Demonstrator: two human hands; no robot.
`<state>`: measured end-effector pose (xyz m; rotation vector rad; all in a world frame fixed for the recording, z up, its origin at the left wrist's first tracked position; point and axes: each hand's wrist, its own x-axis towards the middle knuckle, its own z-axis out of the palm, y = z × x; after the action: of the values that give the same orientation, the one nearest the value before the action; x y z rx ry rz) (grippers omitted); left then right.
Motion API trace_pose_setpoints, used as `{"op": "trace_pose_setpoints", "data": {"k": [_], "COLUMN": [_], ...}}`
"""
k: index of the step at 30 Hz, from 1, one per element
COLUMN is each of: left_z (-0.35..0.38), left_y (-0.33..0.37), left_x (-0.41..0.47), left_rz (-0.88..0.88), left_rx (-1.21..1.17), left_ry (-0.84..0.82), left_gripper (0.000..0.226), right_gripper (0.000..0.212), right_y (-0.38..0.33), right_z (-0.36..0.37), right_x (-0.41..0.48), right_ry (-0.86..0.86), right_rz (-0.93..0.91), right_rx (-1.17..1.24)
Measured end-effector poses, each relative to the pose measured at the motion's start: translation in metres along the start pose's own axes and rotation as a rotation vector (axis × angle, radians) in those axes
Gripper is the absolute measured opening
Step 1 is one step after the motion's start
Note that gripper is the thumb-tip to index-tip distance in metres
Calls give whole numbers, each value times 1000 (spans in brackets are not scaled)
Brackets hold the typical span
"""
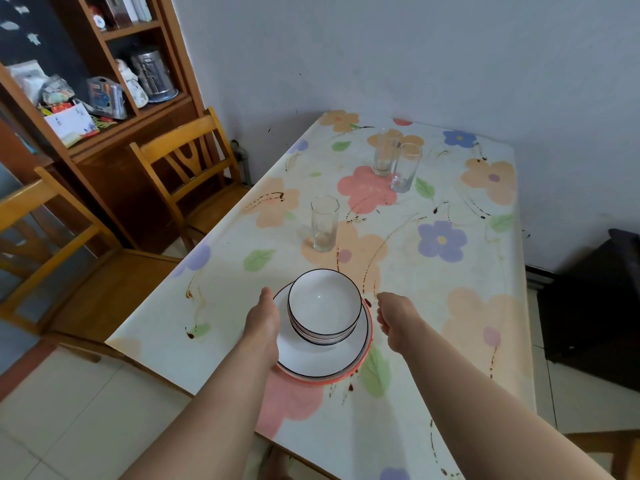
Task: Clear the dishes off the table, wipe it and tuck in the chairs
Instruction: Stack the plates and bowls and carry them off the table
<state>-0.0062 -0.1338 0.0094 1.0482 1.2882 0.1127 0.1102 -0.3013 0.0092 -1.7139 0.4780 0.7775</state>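
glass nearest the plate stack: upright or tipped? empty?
Upright, apparently empty: the glass stands on its base, rim up, and the tablecloth pattern shows clear through it.

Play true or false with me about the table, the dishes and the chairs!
1. The bowls sit stacked on the plates. True.
2. The glass nearest the bowls lies on its side. False: it stands upright.
3. The left hand is at the plates' left rim. True.
4. The table holds four glasses. False: three, that one plus a back glass and a second glass beside it.
5. The chairs are tucked in. False: the far chair and near chair show their seats beside the table.
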Motion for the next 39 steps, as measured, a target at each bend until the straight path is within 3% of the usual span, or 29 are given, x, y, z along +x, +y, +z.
{"op": "trace_pose_setpoints", "data": {"k": [5,13,21,32,39], "left_z": [-6,-4,-3,-1,1], "left_y": [-3,-4,-1,6,4], "left_x": [3,15,32,40,39], "left_rz": [-29,-88,-169,-302,-220], "left_rx": [-40,-17,110,305,335], "left_ry": [-42,-122,-217,-387,-270], "left_gripper": [43,55,65,84,80], "right_gripper": [10,46,16,32,36], "right_y": [6,15,21,23,30], "right_z": [-3,2,19,29,36], "right_x": [2,9,10,15,23], "right_ry": [4,-22,-136,-213,-197], "right_rz": [17,53,68,57,40], "right_rx": [-5,44,189,234,280]}}
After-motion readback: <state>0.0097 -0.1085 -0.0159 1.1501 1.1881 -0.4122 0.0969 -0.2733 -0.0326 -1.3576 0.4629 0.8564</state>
